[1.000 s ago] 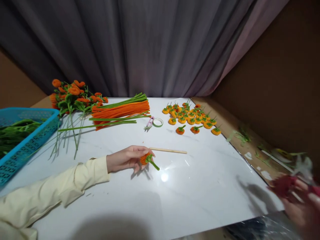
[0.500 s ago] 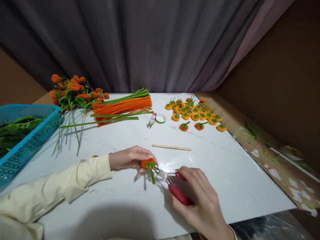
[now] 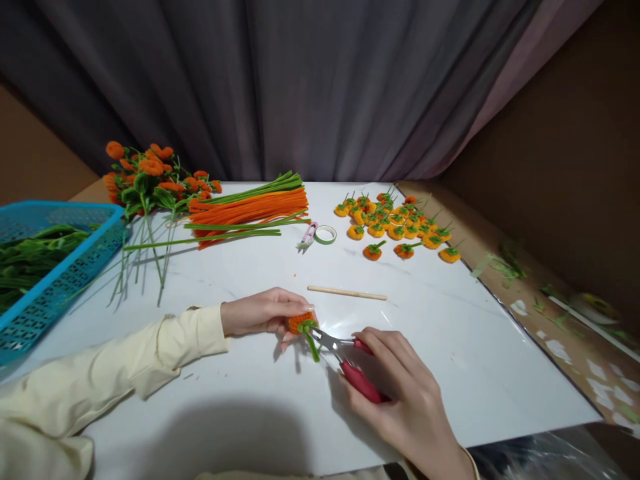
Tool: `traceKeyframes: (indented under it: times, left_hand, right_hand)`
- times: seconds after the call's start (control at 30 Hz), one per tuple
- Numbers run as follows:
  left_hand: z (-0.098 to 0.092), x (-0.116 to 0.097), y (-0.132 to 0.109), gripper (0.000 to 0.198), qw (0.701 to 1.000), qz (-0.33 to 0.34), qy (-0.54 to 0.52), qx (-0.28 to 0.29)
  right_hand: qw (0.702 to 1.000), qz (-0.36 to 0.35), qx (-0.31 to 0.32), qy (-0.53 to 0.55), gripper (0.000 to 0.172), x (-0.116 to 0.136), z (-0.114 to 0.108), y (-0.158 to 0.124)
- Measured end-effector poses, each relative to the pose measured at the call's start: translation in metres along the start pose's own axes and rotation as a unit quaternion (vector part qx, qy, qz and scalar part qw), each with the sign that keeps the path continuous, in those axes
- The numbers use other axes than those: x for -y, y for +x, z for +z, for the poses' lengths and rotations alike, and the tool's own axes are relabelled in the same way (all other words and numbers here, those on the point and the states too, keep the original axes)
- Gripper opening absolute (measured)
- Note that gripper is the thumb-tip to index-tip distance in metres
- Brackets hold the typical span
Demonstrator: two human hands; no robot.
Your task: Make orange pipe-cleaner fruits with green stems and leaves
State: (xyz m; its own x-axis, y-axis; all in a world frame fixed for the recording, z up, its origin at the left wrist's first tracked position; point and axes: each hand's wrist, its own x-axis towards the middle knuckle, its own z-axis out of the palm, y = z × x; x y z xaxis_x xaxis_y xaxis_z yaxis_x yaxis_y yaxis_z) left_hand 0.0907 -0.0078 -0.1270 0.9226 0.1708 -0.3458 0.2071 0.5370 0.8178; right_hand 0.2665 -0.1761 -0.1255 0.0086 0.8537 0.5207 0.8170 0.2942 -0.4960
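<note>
Between the fingers of my left hand is an orange pipe-cleaner flower head, its green base turned towards me. A short green stem sticks down from it. My right hand is closed round the red handles of a pair of pliers. The plier jaws point left and meet the green base of the flower; whether they bite on a piece of it is too small to tell. Just beyond both hands, a thin wooden stick lies on the white table.
Orange and green pipe cleaners lie at the back, beside finished orange flowers. A blue basket with green leaves stands left. Small scissors and a tape roll lie mid-table. Several yellow-orange flower heads are grouped back right.
The plier jaws have come up closer against the flower's green base. The flower has tilted slightly, so its stem now slants to the right. The whole view has shifted a little.
</note>
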Motion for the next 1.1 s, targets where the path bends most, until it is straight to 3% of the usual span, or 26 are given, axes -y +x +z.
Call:
traceKeyframes:
  times: [0.3, 1.1]
  left_hand:
    - [-0.0012, 0.0010, 0.0005, 0.028, 1.000, -0.005, 0.008, 0.010]
    - [-0.0032, 0.0040, -0.0007, 0.029, 1.000, -0.004, 0.015, 0.001]
  right_hand:
    - [1.000, -0.013, 0.021, -0.002, 0.029, 0.0007, -0.0026, 0.0063]
    - [0.997, -0.035, 0.060, -0.037, 0.035, -0.0055, -0.0033, -0.0018]
